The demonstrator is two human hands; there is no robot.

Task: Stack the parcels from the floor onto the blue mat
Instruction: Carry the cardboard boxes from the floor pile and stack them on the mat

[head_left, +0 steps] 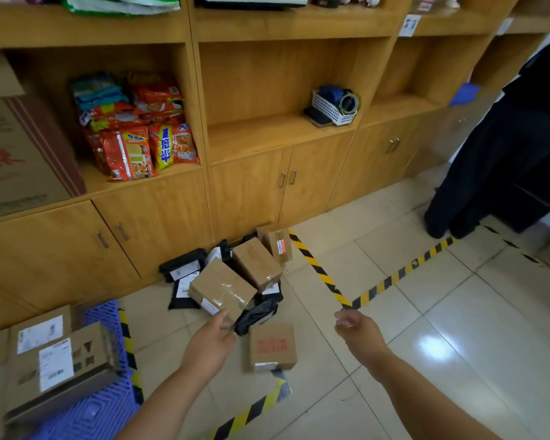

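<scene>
Both hands, left hand [211, 342] and right hand [359, 332], loosely spread, holding nothing, over parcels [235, 281] heaped on the floor [426, 312] by the cabinet (blue mat [108, 404] left, already carrying boxes [58, 363]): risk of slippery black bags [257, 315] sliding out.

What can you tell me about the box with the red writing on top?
The box with red writing is a small brown cardboard parcel lying flat on the tiled floor, apart from the main pile. Red printing covers its top, and a white label sits at its near edge. A black bag lies right behind it. Neither hand touches it.
</scene>
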